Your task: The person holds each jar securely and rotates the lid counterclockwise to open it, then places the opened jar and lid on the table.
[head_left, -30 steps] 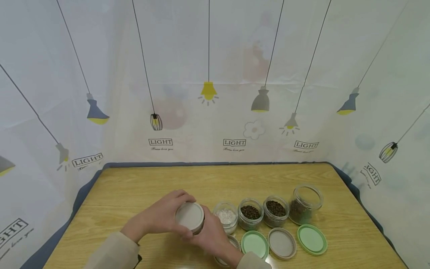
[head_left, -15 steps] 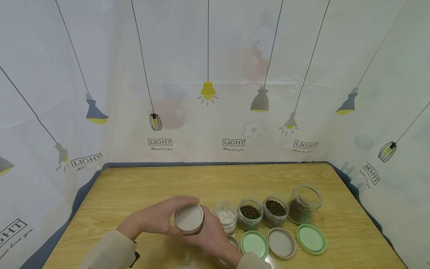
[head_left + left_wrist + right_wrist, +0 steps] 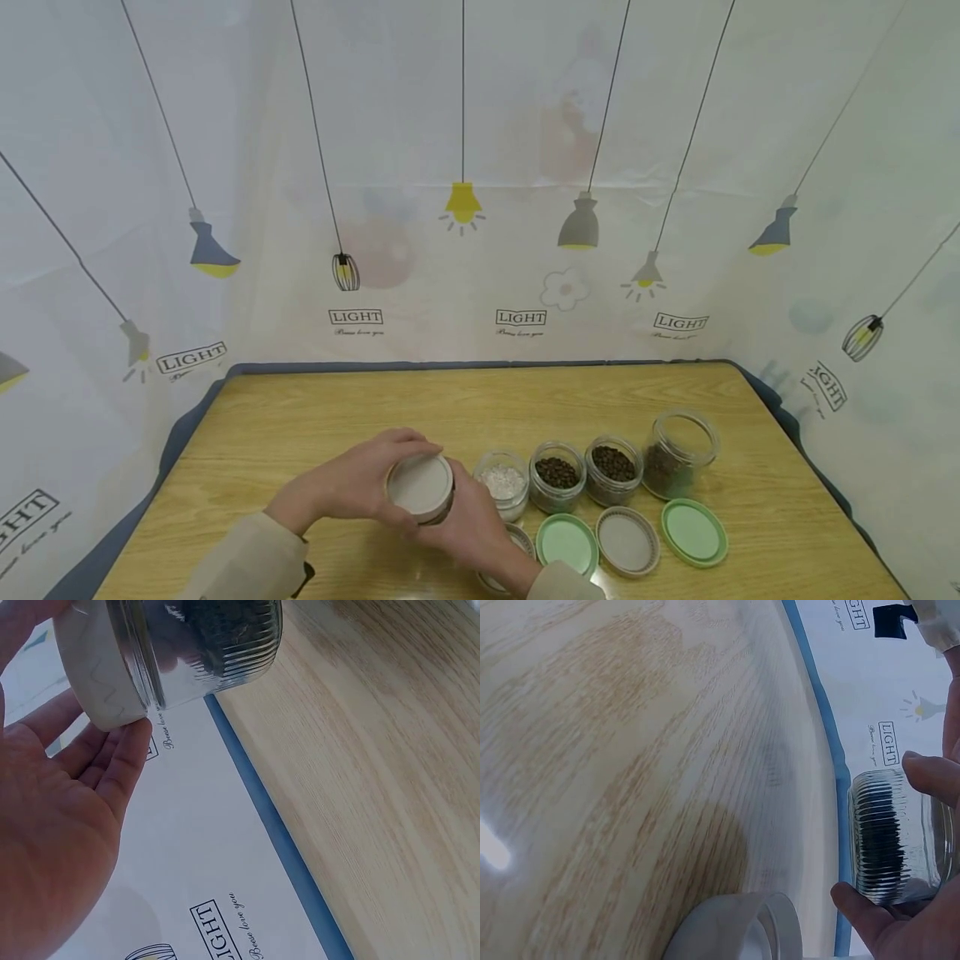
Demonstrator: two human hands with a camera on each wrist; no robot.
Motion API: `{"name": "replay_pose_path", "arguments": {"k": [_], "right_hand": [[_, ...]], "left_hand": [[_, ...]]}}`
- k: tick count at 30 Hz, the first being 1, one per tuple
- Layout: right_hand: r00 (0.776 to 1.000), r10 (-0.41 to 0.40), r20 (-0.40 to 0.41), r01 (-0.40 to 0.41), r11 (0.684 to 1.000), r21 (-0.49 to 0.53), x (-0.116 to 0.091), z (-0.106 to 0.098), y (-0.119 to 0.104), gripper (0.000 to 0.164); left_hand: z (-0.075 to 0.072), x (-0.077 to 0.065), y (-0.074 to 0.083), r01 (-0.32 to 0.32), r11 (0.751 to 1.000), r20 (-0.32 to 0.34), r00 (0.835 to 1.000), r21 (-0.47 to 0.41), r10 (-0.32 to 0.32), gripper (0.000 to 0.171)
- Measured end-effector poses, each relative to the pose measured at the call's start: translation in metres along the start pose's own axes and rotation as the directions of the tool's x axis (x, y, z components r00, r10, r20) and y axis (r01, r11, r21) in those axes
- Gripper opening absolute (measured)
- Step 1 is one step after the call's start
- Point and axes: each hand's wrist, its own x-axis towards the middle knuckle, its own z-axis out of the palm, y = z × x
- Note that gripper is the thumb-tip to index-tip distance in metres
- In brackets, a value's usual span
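Over the table's near middle, both hands hold a ribbed glass jar with dark contents. A pale grey lid sits on its mouth; whether it is fully seated I cannot tell. My left hand grips the lid by its rim, fingers on the far side and thumb on the near side. Lower down, my right hand is wrapped round the glass body. In the left wrist view the jar is tilted sideways, clear of the wood, with fingertips against the lid's edge.
Right of my hands stand uncovered jars: one with white grains, two with dark beans, and a taller one. Before them lie green lids and a grey lid. Another lid is partly under my right wrist.
The left hand's fingers and thumb have shifted slightly round the lid's rim. The right hand keeps its hold on the jar, which stays nearly in place. The jars and lids on the table have not moved.
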Motion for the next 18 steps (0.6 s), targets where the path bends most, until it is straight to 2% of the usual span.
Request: {"name": "replay_pose_path", "arguments": {"k": [3,18], "right_hand": [[1.000,-0.005,-0.009,0.005,1.000,-0.003,0.0001,0.0002,0.0007,0.086],[1.000,-0.015,-0.022,0.015,1.000,-0.008,-0.0012,0.0004,0.0010,0.082]], "left_hand": [[0.0008,0.0011,-0.0003,0.013,1.000,-0.011,1.000,-0.003,-0.013,0.082],[0.0011,0.0037,0.0043,-0.001,1.000,-0.062,0.998,0.023,0.002,0.081]]}}
